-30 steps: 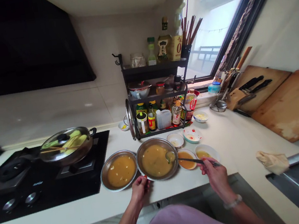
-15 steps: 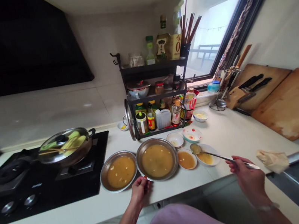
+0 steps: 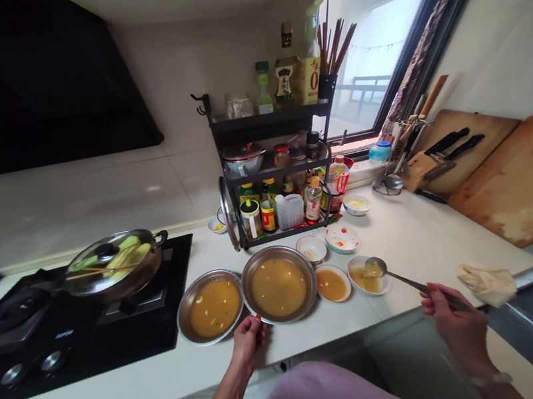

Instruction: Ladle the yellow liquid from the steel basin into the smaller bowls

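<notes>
My left hand [image 3: 248, 339] pinches the near rim of a large steel bowl [image 3: 279, 288] full of yellow-brown soup. A second steel bowl of soup [image 3: 210, 307] sits just left of it. My right hand [image 3: 454, 318] grips the handle of a metal ladle [image 3: 400, 277]. The ladle's cup rests over a small white bowl [image 3: 368, 275] holding a little soup. Between that bowl and the big one stands another small bowl [image 3: 333, 282] of orange-brown soup.
A lidded pan of greens [image 3: 112, 261] sits on the black hob [image 3: 63, 319] at left. Behind the bowls stands a black spice rack [image 3: 277, 171], with small dishes [image 3: 342, 238] before it. Wooden boards [image 3: 522, 186] and a knife block [image 3: 423, 168] line the right; a cloth [image 3: 487, 282] lies near the counter edge.
My right hand carried the ladle from the large steel bowl rightwards, past the orange soup bowl, to the small white bowl. My left hand stayed on the large bowl's rim.
</notes>
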{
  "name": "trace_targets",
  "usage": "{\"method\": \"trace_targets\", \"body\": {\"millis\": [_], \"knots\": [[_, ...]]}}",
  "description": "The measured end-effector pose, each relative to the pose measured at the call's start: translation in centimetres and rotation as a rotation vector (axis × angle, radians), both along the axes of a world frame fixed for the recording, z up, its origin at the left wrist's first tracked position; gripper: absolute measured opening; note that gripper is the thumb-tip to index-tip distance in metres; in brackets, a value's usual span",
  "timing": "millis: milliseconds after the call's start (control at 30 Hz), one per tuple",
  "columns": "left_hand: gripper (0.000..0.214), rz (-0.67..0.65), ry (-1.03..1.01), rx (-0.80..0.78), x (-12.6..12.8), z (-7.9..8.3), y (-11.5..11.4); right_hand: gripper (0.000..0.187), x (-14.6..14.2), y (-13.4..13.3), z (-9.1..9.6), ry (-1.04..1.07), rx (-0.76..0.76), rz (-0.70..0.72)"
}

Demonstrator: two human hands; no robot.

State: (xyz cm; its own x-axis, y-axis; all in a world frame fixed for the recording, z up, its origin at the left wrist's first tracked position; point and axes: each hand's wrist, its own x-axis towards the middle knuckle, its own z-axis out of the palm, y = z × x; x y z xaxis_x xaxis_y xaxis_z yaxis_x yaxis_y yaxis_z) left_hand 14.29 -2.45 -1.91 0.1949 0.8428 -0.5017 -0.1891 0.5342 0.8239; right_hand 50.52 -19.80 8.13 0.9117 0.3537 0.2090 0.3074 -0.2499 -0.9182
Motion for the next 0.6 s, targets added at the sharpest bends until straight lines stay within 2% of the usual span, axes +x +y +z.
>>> {"method": "trace_targets", "body": {"millis": [133,400,600], "knots": [[0.047,-0.002,0.004,-0.001,0.0,0.1,0.0,0.034,0.1,0.2,0.3,0.021,0.002,-0.017],[0.045,0.000,0.006,0.006,0.1,0.2,-0.1,0.028,0.3,0.7,0.4,0.166,0.199,-0.081],[0.047,0.005,-0.006,0.015,0.0,0.1,-0.1,0.033,-1.8,2.0,1.6,0.259,0.305,-0.005]]}}
